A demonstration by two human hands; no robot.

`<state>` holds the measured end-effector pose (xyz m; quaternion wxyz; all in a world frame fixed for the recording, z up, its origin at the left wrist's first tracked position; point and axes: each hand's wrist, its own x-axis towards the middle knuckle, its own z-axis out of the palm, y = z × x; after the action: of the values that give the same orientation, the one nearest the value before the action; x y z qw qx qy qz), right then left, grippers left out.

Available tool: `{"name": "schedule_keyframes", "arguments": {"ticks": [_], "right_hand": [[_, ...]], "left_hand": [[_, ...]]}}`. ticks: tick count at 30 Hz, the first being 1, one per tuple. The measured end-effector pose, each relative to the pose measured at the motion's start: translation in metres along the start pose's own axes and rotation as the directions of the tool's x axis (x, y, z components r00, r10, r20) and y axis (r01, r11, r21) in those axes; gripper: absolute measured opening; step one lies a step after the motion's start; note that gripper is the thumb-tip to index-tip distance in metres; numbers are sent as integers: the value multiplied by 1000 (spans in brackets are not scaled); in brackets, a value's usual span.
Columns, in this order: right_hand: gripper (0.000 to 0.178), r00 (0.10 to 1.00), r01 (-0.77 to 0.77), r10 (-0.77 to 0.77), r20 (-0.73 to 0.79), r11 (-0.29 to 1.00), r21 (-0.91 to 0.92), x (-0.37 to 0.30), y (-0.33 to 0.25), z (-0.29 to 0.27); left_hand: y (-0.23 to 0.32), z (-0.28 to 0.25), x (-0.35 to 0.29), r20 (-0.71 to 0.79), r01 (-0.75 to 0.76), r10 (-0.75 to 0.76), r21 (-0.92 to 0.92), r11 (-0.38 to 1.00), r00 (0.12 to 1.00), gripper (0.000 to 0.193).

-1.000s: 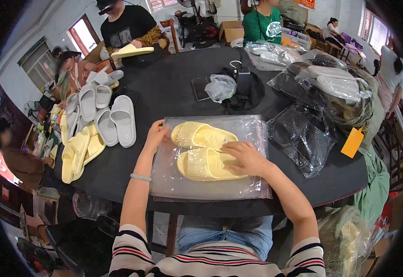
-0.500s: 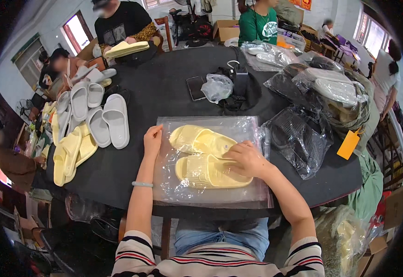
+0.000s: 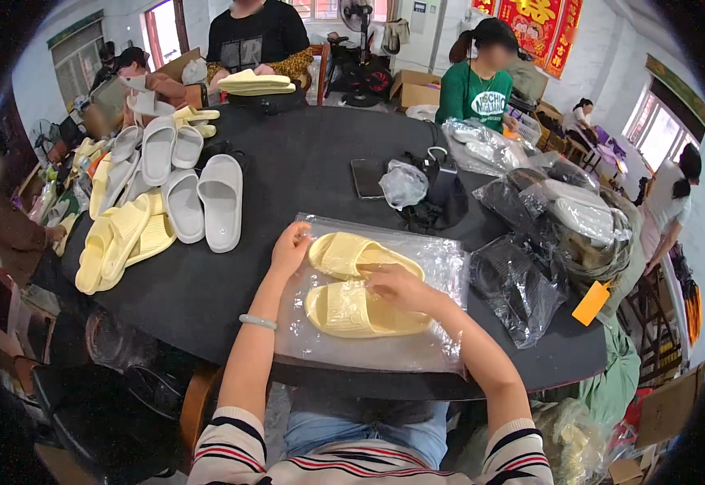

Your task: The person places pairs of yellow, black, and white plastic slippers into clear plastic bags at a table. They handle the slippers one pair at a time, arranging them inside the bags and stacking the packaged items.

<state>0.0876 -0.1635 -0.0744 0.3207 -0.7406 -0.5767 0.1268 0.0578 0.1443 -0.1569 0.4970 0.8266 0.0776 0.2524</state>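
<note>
A pair of yellow slide slippers (image 3: 339, 308) lies side by side within a clear plastic bag (image 3: 385, 357) on the black table in front of me. With its fingers closed, my left hand (image 3: 289, 250) pinches the bag's far left corner. My right hand (image 3: 399, 288) reaches in from the right, over the slippers' middle. Its fingers are curled down between the two straps, against the slippers; the fingertips are partly hidden. The right forearm covers part of the bag's right side.
Grey slippers (image 3: 221, 202) and yellow slippers (image 3: 116, 246) are heaped on the left. Packed bags (image 3: 567, 206) and a dark clear bag (image 3: 518, 291) lie on the right, near an orange tag (image 3: 591, 303). Beyond are a phone (image 3: 369, 179) and a crumpled bag (image 3: 403, 185). Other people sit around the table.
My right hand has moved left, from the slippers' heels to near their straps. My left hand stays at the bag's corner. The view has shifted and tilted up a little.
</note>
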Motion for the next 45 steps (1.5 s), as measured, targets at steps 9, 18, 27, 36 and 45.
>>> {"name": "schedule_keyframes", "arguments": {"ticks": [9, 18, 27, 36, 45], "right_hand": [[20, 992, 26, 19, 129, 940, -341, 18, -2, 13], [12, 974, -203, 140, -180, 892, -403, -56, -9, -4], [7, 731, -585, 354, -583, 765, -268, -169, -34, -41], [26, 293, -308, 312, -904, 926, 219, -224, -44, -121], [15, 855, -335, 191, -483, 913, -233, -65, -137, -54]], "left_hand": [[12, 10, -6, -67, -119, 137, 214, 969, 988, 21], [22, 7, -14, -63, -228, 288, 462, 857, 955, 24], [18, 3, -14, -36, -246, 303, 498, 832, 952, 26], [25, 5, -14, -5, -213, 244, 467, 858, 970, 39], [34, 3, -16, 78, -202, 191, 537, 819, 979, 55]]}}
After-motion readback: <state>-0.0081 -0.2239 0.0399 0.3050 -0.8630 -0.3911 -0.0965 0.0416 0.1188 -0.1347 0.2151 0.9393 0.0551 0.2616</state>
